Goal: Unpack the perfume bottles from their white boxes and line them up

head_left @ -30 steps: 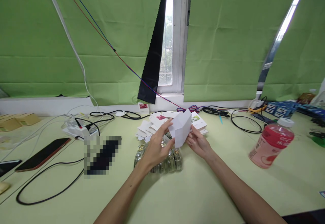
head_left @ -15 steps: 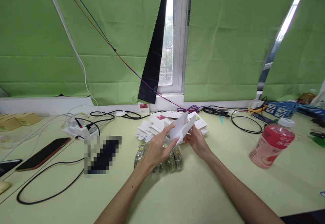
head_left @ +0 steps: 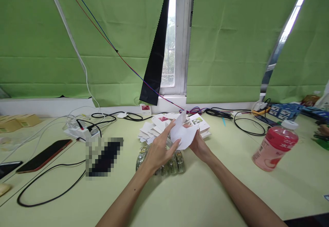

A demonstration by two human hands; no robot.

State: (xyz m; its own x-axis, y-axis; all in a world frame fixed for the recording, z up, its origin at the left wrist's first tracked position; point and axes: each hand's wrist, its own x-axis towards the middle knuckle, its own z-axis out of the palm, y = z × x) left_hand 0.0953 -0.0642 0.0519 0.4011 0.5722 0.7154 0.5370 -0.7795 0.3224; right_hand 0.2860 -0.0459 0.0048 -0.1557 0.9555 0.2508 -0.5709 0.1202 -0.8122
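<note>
Carton [head_left: 187, 136]: between my two hands, above the table [head_left: 205, 196], in front of the pile and beyond the packets. In the head view a half second back, its panels stood closer together and slanted up to the right; now a broad, bowed face spreads towards me, with a pointed flap rising at the upper left.
Look: plain white, thin, bent and not squared; no print shows on the side I see.
Left hand [head_left: 159, 151]: fingers parted from thumb, gripping the carton's left side, my thumb on the near face and my fingers at the upper edge.
Right hand [head_left: 200, 146]: at the carton's right side, fingers curled behind it and partly hidden; I cannot tell how tightly they pinch.
Pile [head_left: 147, 131]: white cartons heaped just behind, some printed with pictures.
Packets [head_left: 180, 163]: clear and shiny, in a row below my left hand.
Bottle [head_left: 273, 148]: pink, white-capped, tilted in view, well to my right.
Person's hand [head_left: 323, 130]: newly in view at the far right edge.
</note>
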